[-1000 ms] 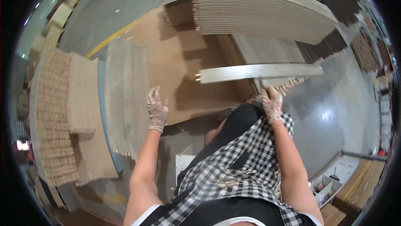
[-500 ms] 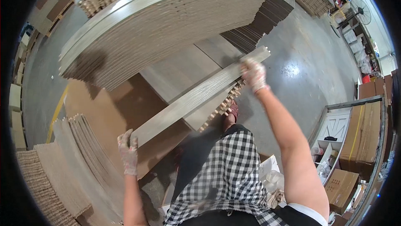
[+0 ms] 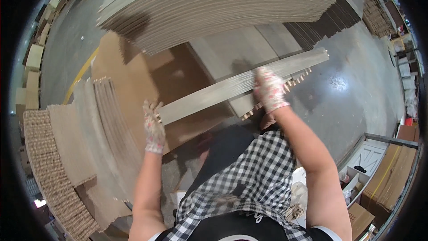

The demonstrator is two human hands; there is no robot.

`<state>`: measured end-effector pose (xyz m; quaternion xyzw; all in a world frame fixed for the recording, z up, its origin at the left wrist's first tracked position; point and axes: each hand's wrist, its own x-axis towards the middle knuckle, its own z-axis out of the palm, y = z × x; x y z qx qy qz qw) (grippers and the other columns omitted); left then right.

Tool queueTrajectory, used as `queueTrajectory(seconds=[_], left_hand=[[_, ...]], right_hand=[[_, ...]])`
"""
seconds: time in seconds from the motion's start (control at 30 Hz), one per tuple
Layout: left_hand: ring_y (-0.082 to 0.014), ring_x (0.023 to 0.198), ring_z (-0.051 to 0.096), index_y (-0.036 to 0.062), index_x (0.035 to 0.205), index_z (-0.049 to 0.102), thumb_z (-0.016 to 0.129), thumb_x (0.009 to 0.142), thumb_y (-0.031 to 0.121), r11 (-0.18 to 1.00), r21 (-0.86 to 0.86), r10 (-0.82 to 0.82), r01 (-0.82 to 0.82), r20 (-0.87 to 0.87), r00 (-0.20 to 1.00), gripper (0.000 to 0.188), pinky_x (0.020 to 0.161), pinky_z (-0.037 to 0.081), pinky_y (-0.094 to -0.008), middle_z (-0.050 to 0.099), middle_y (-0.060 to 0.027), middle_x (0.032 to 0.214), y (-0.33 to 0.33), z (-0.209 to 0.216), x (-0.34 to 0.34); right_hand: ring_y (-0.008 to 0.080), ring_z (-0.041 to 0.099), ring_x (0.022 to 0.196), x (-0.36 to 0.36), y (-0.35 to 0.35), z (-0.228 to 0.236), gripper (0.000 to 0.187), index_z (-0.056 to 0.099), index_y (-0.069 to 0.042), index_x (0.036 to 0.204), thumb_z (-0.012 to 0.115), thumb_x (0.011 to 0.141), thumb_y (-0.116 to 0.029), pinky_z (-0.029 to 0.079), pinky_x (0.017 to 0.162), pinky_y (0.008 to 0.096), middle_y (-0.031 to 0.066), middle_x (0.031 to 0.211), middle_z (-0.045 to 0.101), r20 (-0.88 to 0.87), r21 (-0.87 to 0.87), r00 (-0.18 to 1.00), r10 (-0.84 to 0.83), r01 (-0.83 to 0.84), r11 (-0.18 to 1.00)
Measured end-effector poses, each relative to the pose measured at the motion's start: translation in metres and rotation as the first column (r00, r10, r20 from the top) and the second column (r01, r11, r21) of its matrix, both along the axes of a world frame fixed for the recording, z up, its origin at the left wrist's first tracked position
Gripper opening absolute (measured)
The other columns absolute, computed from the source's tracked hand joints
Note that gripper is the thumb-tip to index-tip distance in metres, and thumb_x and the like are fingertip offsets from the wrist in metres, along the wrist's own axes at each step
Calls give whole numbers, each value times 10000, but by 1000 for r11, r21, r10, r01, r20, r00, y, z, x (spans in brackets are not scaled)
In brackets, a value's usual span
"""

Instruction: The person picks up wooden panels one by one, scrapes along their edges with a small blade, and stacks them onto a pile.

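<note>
A long grey wood-grain board [image 3: 214, 93] with small dowels at its ends slants across in front of me, its right end farther away. My left hand [image 3: 154, 127], in a pale patterned glove, holds its left end, fingers pointing away from me beside the dowels. Toward the right part of the board, my right hand [image 3: 269, 90], in a glove with pinkish spots, grips it; motion blurs its fingertips. Beneath lie wide grey panels [image 3: 232, 49] and a row of dowels [image 3: 296, 80] that shows past the board's near edge.
A tall stack of long boards [image 3: 223, 11] stands beyond, with darker boards [image 3: 323, 22] to its right. More stacked boards [image 3: 67, 143] are at the left, near a brown cardboard sheet [image 3: 133, 74]. At the lower right, a metal-framed rack [image 3: 356, 145] holds cardboard boxes [image 3: 383, 174].
My view has shifted, so the surroundings sit farther right and higher. My right hand has slid from near the board's right end toward its middle. My left hand stays at the left end.
</note>
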<state>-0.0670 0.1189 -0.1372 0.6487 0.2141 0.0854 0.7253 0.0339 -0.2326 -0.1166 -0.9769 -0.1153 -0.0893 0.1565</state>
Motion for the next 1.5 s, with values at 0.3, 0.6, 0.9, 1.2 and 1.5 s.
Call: queueTrajectory(seconds=[0.3, 0.6, 0.9, 1.2, 1.5], left_hand=[[-307, 1383, 185, 99, 1469, 129, 381, 964, 426, 921, -328, 279, -211, 176, 944, 652, 1128, 147, -399, 169, -156, 1501, 55, 1, -28], [-309, 1197, 481, 57, 1246, 529, 690, 761, 293, 5, 922, -506, 387, -331, 796, 563, 974, 412, -395, 535, -177, 1258, 8, 49, 14], [-148, 702, 605, 23, 895, 678, 714, 697, 253, 209, 242, -796, 948, -521, 308, 305, 662, 482, -318, 660, -75, 735, -21, 61, 41], [-352, 1211, 385, 147, 1360, 395, 712, 666, 484, -270, 935, -609, 229, -350, 712, 834, 991, 319, -512, 442, -111, 1322, -78, 64, 22], [-306, 1076, 502, 95, 1356, 380, 782, 614, 202, -79, 865, -495, 495, -465, 734, 851, 883, 405, -428, 519, -118, 1176, -71, 44, 20]], right_hand=[[211, 653, 692, -116, 246, -21, 39, 578, -107, 782, 565, 745, -104, 522, 564, 341, 78, 744, 610, -25, 77, 830, 557, -554, 829], [345, 614, 834, -139, 134, 19, 132, 582, -57, 857, 597, 782, -165, 482, 718, 433, 159, 832, 628, -386, 360, 764, 516, -390, 847], [256, 619, 767, -137, 59, 14, 228, 609, -6, 949, 594, 862, -216, 467, 705, 340, 175, 818, 630, -545, 743, 835, 71, 442, 502], [307, 645, 808, -107, 32, 37, 195, 633, -33, 954, 613, 840, -190, 495, 715, 364, 186, 846, 652, -339, 725, 940, -35, 285, 627], [326, 613, 807, -25, 40, 26, 102, 572, -87, 837, 574, 745, -131, 481, 684, 429, 125, 797, 615, -272, 322, 916, 296, -203, 925]])
